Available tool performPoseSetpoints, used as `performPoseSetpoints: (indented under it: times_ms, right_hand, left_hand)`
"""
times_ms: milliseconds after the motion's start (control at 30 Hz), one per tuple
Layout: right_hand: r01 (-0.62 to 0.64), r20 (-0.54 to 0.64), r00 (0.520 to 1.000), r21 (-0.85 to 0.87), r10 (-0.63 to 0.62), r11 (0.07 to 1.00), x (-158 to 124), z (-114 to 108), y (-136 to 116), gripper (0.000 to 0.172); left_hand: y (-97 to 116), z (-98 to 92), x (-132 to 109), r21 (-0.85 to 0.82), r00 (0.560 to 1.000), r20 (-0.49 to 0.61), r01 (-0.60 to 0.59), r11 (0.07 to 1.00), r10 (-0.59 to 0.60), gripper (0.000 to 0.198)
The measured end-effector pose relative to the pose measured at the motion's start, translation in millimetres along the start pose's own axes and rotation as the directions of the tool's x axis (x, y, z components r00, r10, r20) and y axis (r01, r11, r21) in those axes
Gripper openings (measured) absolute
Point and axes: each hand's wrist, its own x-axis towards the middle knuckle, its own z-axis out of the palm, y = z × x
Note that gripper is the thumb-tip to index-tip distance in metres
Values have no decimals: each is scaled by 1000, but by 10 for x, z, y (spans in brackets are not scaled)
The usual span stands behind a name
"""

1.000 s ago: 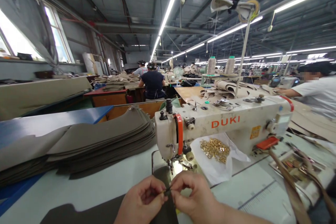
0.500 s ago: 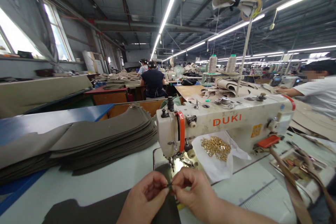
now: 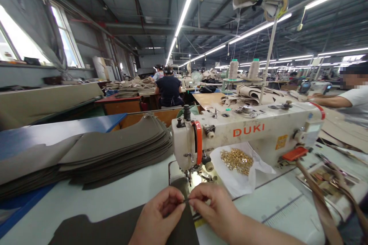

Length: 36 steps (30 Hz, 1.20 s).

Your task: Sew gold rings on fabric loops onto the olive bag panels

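Small dark piece pinched above a flat dark panel

The small dark piece (image 3: 186, 201) is narrow and sits between the fingertips of the left hand (image 3: 159, 214) and the right hand (image 3: 214, 206), which cover its ends; it is too small to make out in detail. Below it, the dark panel (image 3: 115, 229) lies flat on the pale tabletop (image 3: 115, 199), grey-brown and smooth. Its upper left contour rises in a rounded bump, then dips; its right edge runs fairly straight. Beyond the fingers, dark material of like colour shows near the sewing machine's (image 3: 244, 134) needle area.
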Motion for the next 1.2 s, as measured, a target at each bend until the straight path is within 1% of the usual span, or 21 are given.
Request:
performPoseSetpoints:
  times_ms: [33,100,167,233,267,333,400,433,500,567,667,767,900,1000,1100,1200]
  right_hand:
    - [9,5,1000,-30,-9,999,-1,-10,-6,10]
    - [-7,21,1000,-39,8,999,-1,-21,-1,10]
    - [-58,34,998,11,58,998,4,-20,18,9]
    - [-139,48,990,109,135,984,16,-16,40,9]
    - [-187,55,982,163,180,969,25,-16,50,8]
    - [-266,65,964,242,258,933,51,-23,67,6]
    - [-323,83,946,270,313,907,85,-39,80,4]
    - [-344,95,939,269,330,900,103,-48,86,6]
    - [-381,126,924,258,360,888,140,-64,91,10]
    - [-422,163,905,242,393,874,176,-66,83,11]
    - [-479,215,873,205,438,854,235,-35,44,11]
    - [-522,257,841,161,475,837,305,10,-10,14]
    - [-555,292,809,99,509,826,390,31,-55,20]
    - [-562,308,794,46,524,826,433,29,-62,22]
    - [-556,317,786,-14,531,831,462,30,-58,24]
    - [-531,317,788,-83,527,843,482,25,-53,23]
  left_hand:
    - [8,0,5,15,1000,10,-1,1000,1,7]
    - [52,-19,34,62,999,44,-20,998,18,7]
    - [121,-70,84,146,997,64,-51,988,42,14]
    - [173,-139,130,279,996,46,-85,956,75,24]
    - [175,-175,141,361,994,28,-110,926,107,29]
    - [112,-229,123,525,977,22,-191,830,211,33]
    - [-26,-252,54,651,941,64,-292,701,332,33]
    - [-107,-252,8,693,921,90,-330,641,378,32]
    - [-249,-236,-81,744,889,133,-381,549,438,33]
    - [-327,-215,-146,768,865,156,-410,493,477,33]
    - [-330,-194,-185,773,839,183,-444,452,512,32]
    - [-286,-190,-195,769,831,184,-455,450,525,30]
    - [-236,-193,-205,754,836,162,-447,481,524,27]
    - [-158,-171,-180,735,815,185,-485,474,549,23]
    - [-47,-114,-115,710,786,249,-546,446,566,17]
    - [27,-45,-44,699,771,295,-577,423,564,23]
